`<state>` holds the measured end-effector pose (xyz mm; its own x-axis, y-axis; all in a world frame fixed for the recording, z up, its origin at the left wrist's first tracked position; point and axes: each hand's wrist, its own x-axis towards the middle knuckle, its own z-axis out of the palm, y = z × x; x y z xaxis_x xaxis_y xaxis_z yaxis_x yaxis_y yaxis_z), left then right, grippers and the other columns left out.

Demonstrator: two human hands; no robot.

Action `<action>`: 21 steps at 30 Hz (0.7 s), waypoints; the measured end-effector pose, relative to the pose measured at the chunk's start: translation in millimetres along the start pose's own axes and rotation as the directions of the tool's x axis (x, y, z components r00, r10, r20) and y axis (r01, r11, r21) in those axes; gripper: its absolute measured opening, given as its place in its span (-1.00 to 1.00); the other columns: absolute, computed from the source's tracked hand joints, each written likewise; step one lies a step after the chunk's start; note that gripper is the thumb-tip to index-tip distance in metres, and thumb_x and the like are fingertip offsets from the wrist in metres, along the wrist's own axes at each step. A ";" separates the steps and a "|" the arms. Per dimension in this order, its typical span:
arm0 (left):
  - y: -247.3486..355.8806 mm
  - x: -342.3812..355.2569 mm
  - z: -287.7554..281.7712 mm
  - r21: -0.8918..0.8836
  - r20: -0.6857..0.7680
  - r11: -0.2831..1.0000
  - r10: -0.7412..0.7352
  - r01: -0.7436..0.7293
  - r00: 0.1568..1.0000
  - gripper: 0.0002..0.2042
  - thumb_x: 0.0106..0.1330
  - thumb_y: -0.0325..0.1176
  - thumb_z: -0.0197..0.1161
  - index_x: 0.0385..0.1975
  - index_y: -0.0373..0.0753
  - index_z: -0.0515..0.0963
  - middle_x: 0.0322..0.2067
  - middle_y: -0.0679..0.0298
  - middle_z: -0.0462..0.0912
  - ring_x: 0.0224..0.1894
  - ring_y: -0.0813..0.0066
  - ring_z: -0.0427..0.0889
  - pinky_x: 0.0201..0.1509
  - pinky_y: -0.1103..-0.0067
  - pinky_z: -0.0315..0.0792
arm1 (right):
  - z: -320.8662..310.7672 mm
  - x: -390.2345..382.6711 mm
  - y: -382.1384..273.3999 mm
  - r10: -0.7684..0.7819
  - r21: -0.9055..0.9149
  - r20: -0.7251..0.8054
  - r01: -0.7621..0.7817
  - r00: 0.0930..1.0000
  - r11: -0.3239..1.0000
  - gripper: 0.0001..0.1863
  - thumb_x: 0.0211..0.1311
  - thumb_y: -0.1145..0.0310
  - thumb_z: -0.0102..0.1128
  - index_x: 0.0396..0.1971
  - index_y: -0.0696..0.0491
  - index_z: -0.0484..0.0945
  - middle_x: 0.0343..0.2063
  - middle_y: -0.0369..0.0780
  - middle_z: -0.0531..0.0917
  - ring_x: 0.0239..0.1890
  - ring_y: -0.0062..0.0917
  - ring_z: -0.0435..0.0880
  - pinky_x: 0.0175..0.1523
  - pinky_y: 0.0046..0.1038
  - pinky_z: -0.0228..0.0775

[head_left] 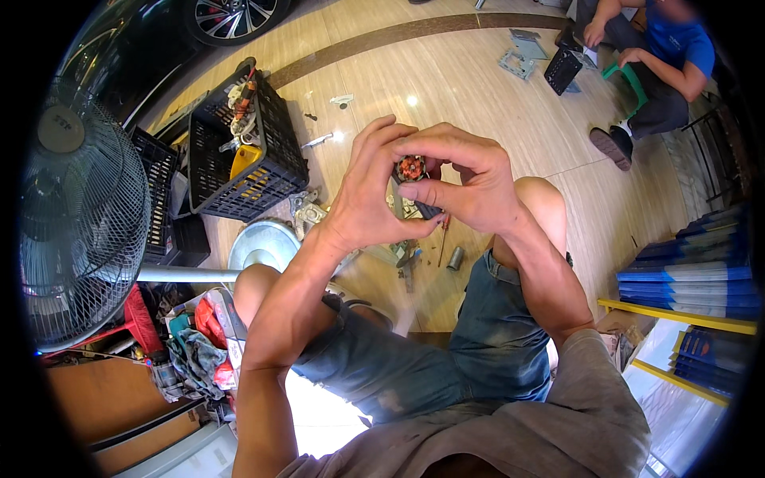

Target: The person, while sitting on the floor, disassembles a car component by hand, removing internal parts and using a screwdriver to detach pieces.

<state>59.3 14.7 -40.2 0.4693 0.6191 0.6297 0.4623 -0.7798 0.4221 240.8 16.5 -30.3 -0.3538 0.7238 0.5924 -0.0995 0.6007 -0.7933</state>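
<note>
Above the floor, in front of my knees, I hold a small round part (410,168) with a dark rim and an orange-red middle. My right hand (472,177) pinches it between thumb and curled fingers. My left hand (368,182) curves around its left side, fingertips close to the right hand's fingers and thumb reaching below it. The back of the part is hidden by my fingers. On the floor beneath lie a red-handled screwdriver (444,239), a grey metal cylinder (455,259) and several small loose pieces, partly covered by my hands.
A black plastic crate (263,179) with tools stands at the left, near a floor fan (84,215) and a round metal basin (263,245). A car wheel (235,17) is at the far left. Another person (669,60) sits far right. Blue-and-white stacks (689,279) fill the right-hand shelf.
</note>
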 end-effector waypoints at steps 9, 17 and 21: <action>0.9 1.1 0.1 0.024 0.031 0.999 -0.041 0.040 0.999 -0.13 -0.38 -0.30 0.55 0.10 -0.34 0.33 0.07 -0.01 0.42 0.23 -0.10 0.34 0.32 0.19 0.24 | -3.0 -0.4 -1.9 0.014 0.048 0.009 -0.014 1.000 0.999 -0.53 -0.04 0.59 0.44 -0.03 0.18 0.59 -0.12 -0.19 0.62 -0.20 -0.61 0.57 -0.16 -0.60 0.41; -2.5 4.8 -10.5 0.035 0.111 0.994 -0.102 0.099 0.989 -0.14 -0.34 -0.26 0.60 0.09 -0.35 0.33 0.06 0.00 0.43 0.20 -0.05 0.36 0.30 0.25 0.26 | -6.2 0.7 10.7 0.144 0.126 -0.060 -0.135 0.988 0.983 -0.60 0.12 0.63 0.33 0.00 0.20 0.52 -0.17 -0.23 0.62 -0.18 -0.63 0.60 -0.12 -0.59 0.50; -1.7 9.0 -16.0 0.042 0.112 0.995 -0.095 0.091 0.989 -0.16 -0.33 -0.26 0.61 0.07 -0.33 0.36 0.06 0.06 0.44 0.18 0.01 0.37 0.29 0.26 0.27 | -6.6 2.0 8.1 0.245 0.185 -0.140 -0.217 0.960 0.958 -0.63 0.08 0.60 0.37 -0.07 0.15 0.56 -0.30 -0.28 0.64 -0.28 -0.69 0.61 -0.17 -0.62 0.49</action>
<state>50.7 20.0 -24.8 0.5041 0.6970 0.5099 0.5344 -0.7156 0.4499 245.4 25.0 -34.6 -0.2341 0.8888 0.3941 -0.1901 0.3557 -0.9151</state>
